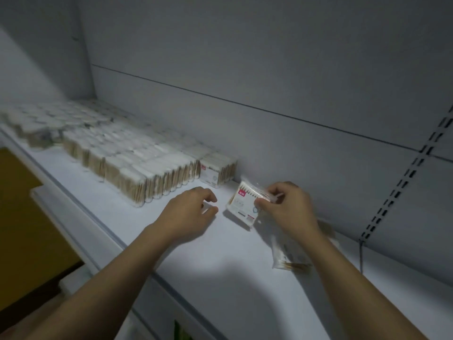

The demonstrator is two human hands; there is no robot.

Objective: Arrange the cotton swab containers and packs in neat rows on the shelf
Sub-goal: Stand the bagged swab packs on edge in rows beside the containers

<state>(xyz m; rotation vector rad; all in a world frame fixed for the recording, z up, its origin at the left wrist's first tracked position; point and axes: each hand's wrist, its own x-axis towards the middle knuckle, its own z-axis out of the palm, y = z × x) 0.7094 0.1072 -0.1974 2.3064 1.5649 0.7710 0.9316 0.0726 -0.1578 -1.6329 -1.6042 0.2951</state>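
A pack of cotton swabs (242, 204) is pinched at its right edge between the thumb and fingertips of the right hand (286, 207). It is held tilted low over the white shelf (208, 278), and whether its lower edge touches cannot be told through the blur. A red tag is seen at its upper left corner. The left hand (188, 212) is held just beside the pack, at nine o'clock from it, with fingers loosely curled and nothing gripped. At ten o'clock from the left hand, rows of swab packs (127, 163) are stood upright and pressed together, running toward the far left, where they are blurred. At the right end of these rows an upright labelled pack (215, 173) is set close to the back panel (269, 69), at eleven o'clock from the pinched pack and apart from it. At five o'clock from the right hand, loose packs (289, 258) in clear wrap are laid flat, partly covered by the right wrist. At three o'clock a slotted upright (402, 187) is seen, with a dark cable (361, 256) hung below it.
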